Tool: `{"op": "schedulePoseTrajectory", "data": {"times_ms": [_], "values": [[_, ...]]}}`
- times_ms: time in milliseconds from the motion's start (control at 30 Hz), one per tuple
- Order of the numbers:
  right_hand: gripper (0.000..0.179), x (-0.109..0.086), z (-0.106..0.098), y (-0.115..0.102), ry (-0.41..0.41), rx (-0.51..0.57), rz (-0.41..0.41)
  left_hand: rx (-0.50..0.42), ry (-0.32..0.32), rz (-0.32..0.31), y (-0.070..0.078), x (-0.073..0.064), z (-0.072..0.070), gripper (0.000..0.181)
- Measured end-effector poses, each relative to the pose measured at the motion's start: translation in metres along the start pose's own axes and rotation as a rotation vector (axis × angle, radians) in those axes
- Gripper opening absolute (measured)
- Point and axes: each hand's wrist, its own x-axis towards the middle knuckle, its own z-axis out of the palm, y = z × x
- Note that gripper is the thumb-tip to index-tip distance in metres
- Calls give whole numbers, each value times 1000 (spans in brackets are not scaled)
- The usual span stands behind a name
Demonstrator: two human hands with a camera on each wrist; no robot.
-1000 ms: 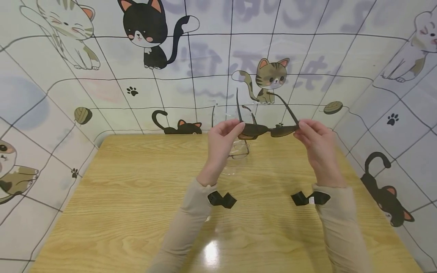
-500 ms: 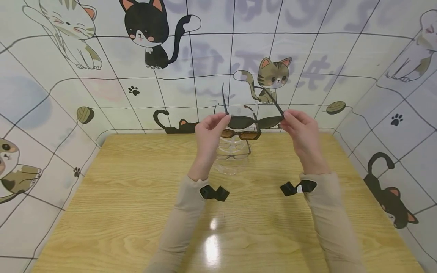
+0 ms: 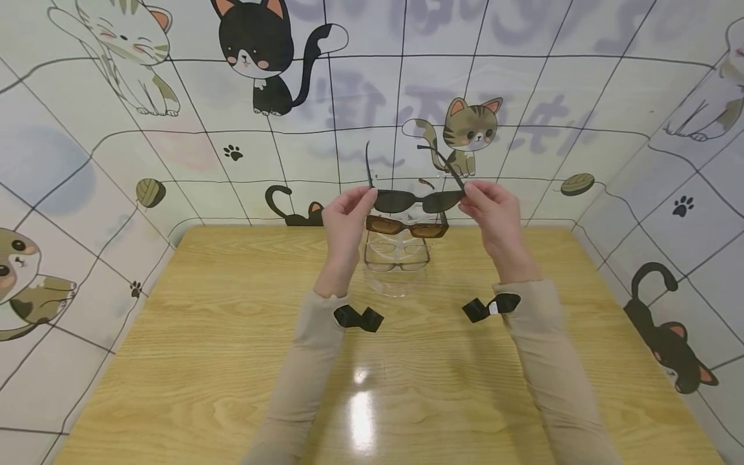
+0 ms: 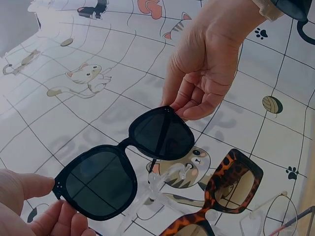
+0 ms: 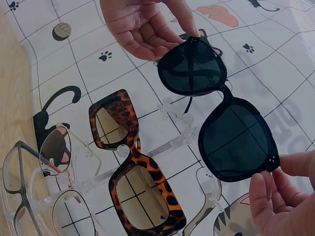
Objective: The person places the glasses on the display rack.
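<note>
Black sunglasses [image 3: 395, 201] with dark lenses and unfolded temples are held level, the temples pointing at the back wall. My left hand [image 3: 344, 226] pinches their left hinge corner between thumb and fingers. At the opposite corner my right hand [image 3: 494, 216] pinches the frame likewise. Behind the sunglasses, in the right wrist view, is the top of a clear glasses stand [image 5: 172, 143]; whether the two touch I cannot tell. Tortoiseshell sunglasses [image 5: 170, 196] rest on the stand below them. Lower on it sit thin wire-rimmed glasses [image 5: 55, 215] and dark-framed eyeglasses [image 5: 20, 169].
The stand's clear rounded base [image 3: 395, 290] rests on a wooden table [image 3: 232, 323], near its back edge. A cat-printed wall covering [image 3: 372, 97] rises behind the table and along both sides. Each wrist wears a small black device.
Both hands have carried the black sunglasses left and slightly up, bringing them from the right of the stand to above the tortoiseshell pair. The other glasses have stayed on the stand.
</note>
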Motion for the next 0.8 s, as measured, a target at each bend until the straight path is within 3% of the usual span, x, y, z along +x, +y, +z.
{"op": "schedulePoseTrajectory", "data": {"times_ms": [533,800], "values": [[4,13,4,15,76,-70,71,-14,17,-39,-19,14,-5,22],[5,13,2,20,65,-97,80,-1,24,-55,-24,17,-6,21]]}}
